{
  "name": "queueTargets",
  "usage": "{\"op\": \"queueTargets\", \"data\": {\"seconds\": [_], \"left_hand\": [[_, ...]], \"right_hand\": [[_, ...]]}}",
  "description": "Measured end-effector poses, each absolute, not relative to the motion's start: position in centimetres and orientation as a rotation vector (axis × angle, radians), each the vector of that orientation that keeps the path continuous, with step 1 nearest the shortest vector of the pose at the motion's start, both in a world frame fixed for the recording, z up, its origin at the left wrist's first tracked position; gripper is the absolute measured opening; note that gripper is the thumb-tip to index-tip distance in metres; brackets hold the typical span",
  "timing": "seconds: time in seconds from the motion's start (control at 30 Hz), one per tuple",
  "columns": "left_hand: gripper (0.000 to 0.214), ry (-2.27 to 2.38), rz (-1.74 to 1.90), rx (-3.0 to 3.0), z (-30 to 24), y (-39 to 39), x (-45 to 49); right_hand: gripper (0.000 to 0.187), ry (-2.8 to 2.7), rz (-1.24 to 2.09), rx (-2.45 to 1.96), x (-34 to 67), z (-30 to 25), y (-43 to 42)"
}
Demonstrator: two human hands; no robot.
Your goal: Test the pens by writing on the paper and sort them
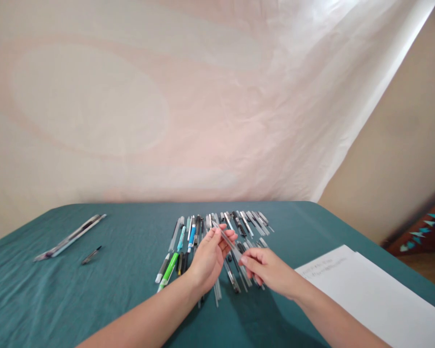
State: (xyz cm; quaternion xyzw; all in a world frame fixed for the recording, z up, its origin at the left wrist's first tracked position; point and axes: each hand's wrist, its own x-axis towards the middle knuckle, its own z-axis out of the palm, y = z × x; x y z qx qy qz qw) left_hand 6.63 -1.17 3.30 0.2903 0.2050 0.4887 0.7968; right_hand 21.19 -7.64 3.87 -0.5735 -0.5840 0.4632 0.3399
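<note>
I've got a clear pen (227, 240) pinched between both hands, just above the spread of pens (217, 241) in the middle of the counter (130, 270). My left hand (208, 258) has its fingertips closed on the pen's upper end; my right hand (266, 268) grips the lower end with thumb and forefinger. The pen slants from upper left down to lower right, held clear of the cloth, and it looks whole from here, though I can't tell if a cap or tip is loose.

As for progress, I judge it early: this one pen is in hand, and the row below looks barely touched. I can't count that row exactly; roughly two dozen or more pens, mostly clear and black, with one green pen (169, 268) and one blue pen (192, 237) at the left side.

Further out, well apart on the left, lie two long pens (70, 238) side by side, and near them one short dark piece (91, 254). At my right, a white sheet (377, 295) with faint writing rests on the counter.
</note>
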Motion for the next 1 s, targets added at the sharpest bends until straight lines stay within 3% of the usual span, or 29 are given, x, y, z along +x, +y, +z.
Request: {"op": "queueTargets", "data": {"seconds": [0.27, 1.0], "left_hand": [[0.015, 0.392, 1.069, 0.723, 2.2, -1.3, 6.6], [0.014, 0.494, 1.100, 0.716, 1.7, -1.0, 6.8]], "right_hand": [[0.047, -1.176, 1.276, -1.507, 22.3, 3.3, -6.6], [0.039, -1.308, 0.935, -1.470, 22.2, 2.3, -6.3]]}}
